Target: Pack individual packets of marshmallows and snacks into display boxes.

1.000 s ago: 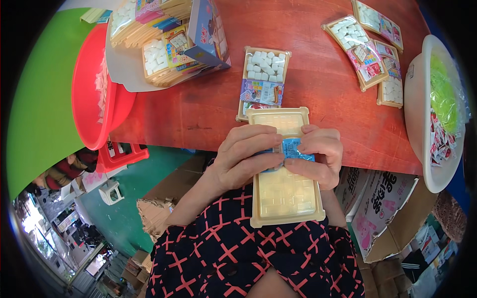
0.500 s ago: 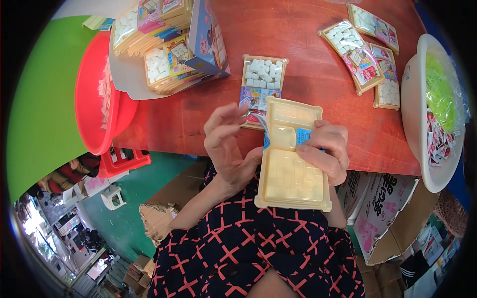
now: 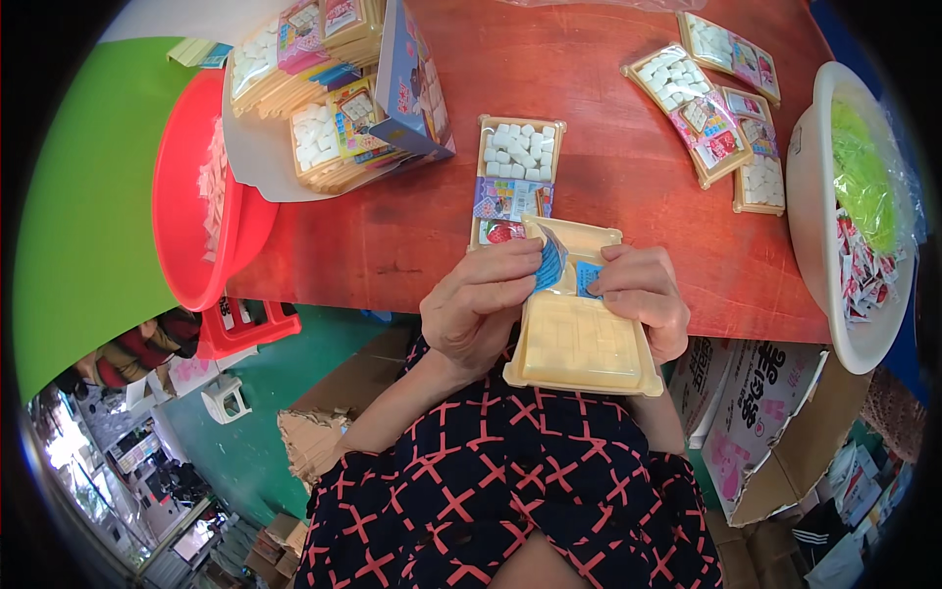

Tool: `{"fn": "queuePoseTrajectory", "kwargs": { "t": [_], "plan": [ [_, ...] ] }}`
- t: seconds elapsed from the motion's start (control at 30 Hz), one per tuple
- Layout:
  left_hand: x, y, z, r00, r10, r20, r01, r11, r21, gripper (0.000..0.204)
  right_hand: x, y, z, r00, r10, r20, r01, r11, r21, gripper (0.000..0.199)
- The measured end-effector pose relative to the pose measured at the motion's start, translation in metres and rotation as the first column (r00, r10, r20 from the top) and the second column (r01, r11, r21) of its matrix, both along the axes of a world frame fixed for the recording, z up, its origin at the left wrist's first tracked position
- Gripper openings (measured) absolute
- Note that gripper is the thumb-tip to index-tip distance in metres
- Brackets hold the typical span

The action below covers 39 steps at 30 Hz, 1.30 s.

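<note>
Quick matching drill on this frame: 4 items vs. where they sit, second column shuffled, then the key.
Items:
1. red basin
2. white basin
3. cream tray
4. filled tray with white cubes

Places:
A. on the red table, just beyond the hands
B. at the table's right edge, holding green stuff and small packets
C. at the table's left end
D. held between the left hand and right hand

Pairs: 1-C, 2-B, 3-D, 4-A
</note>
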State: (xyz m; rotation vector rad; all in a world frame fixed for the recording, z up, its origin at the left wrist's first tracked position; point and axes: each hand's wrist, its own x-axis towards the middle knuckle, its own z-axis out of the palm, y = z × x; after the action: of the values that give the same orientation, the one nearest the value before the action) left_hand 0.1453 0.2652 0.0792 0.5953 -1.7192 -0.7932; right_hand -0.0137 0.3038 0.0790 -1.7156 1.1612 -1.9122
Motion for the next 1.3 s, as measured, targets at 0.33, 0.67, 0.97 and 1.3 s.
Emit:
{"fn": "queuePoseTrajectory", "kwargs": {
  "t": [0.33,0.67,0.97,1.3],
  "plan": [
    [0.007,-0.012,0.015,0.973,-0.071,0.218,0.112,0.977,-0.181,0.02,0.008,0.006,-0.007,0.996,-0.006,0.083,0.005,1.0,0.01,0.027],
    [0.01,-0.017,0.017,0.961,-0.088,0.263,0.141,0.972,-0.19,0.02,0.01,0.005,-0.006,0.989,0.057,0.139,-0.063,0.997,0.035,0.026],
    [0.017,-0.032,0.034,0.862,-0.406,0.304,0.413,0.91,0.044,0.024,0.007,0.004,-0.008,0.982,0.128,0.14,-0.134,0.991,0.028,0.028],
    [0.021,-0.037,0.043,0.855,-0.4,0.329,0.416,0.909,0.026,0.016,0.006,0.001,-0.002,0.983,0.131,0.126,-0.134,0.991,0.017,0.031]
  ]
}}
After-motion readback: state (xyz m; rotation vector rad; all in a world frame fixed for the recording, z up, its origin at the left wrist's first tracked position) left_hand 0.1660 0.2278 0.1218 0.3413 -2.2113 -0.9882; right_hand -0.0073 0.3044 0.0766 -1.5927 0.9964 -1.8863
